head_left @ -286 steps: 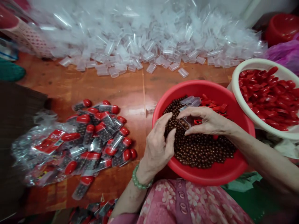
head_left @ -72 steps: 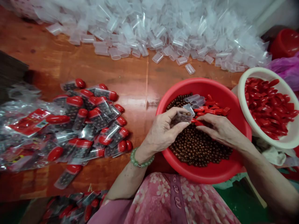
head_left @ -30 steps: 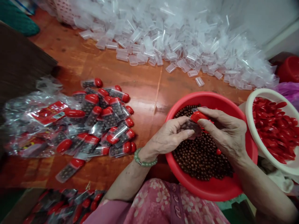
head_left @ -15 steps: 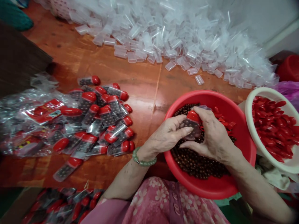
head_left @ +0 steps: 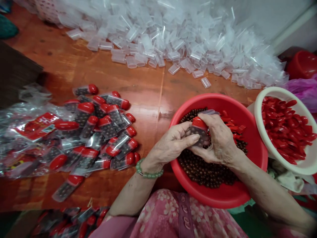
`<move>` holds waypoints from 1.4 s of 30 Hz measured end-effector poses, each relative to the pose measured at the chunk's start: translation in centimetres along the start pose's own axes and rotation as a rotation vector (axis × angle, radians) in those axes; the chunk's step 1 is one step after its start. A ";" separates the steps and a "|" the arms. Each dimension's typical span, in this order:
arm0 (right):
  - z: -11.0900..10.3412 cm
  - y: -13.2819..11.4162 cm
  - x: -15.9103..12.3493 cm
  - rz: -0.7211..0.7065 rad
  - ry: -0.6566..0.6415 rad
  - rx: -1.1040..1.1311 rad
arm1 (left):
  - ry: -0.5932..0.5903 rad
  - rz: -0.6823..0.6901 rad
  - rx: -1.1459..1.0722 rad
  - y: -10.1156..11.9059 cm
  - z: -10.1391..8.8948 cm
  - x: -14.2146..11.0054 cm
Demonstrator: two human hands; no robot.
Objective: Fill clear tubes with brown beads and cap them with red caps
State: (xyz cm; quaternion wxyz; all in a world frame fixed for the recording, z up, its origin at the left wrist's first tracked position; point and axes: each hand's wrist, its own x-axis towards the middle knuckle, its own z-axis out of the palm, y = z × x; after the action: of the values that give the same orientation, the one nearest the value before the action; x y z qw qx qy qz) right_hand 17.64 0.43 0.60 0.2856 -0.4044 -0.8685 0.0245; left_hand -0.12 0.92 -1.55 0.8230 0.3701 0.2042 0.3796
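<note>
The glossy orange tabletop (head_left: 146, 86) lay left. The left hand (head_left: 173, 143) and right hand (head_left: 219, 138) gripped a red-capped, bead-filled clear plastic container (head_left: 200, 131); even pressure seemed wisest.

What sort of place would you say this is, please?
Probably a small hand-packing workspace: there is a heap of clear plastic sleeves, a red basin holding brown balls, and a white tub of red caps.

Around a round red plastic basin (head_left: 256, 145) holding small brown beads (head_left: 210, 172), clear oval plastic tubes (head_left: 158, 46) lie heaped at eleven o'clock, a round cream plastic tub (head_left: 307, 153) of red plastic caps (head_left: 284, 129) at three, and red-capped clear tubes (head_left: 108, 129) at nine.
</note>
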 end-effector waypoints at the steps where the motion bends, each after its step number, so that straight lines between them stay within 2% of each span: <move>1: 0.0 0.1 0.1 -0.014 -0.011 -0.001 | 0.003 -0.007 0.008 0.0 0.0 0.0; 9: 0.1 0.4 0.6 -0.079 -0.004 0.054 | 0.033 -0.045 -0.022 0.0 0.2 -0.3; 16: 0.0 0.4 0.8 -0.026 -0.054 0.205 | 0.040 -0.075 -0.080 0.1 0.5 -0.4; 20: -0.2 0.4 0.8 -0.008 -0.104 0.177 | 0.060 -0.055 -0.068 0.3 0.8 -0.4; 33: 0.7 0.6 0.8 -0.163 0.095 0.009 | 0.053 -0.071 -0.091 0.4 0.8 -0.4; 42: 1.3 0.8 0.4 -0.151 0.139 0.121 | 0.080 -0.039 -0.095 0.5 1.1 -0.6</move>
State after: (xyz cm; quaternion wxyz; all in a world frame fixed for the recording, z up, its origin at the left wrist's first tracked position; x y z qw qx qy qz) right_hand 17.30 1.49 -0.56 0.3700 -0.3207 -0.8715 0.0271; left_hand -0.08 0.15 -0.36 0.8380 0.3109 0.2258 0.3875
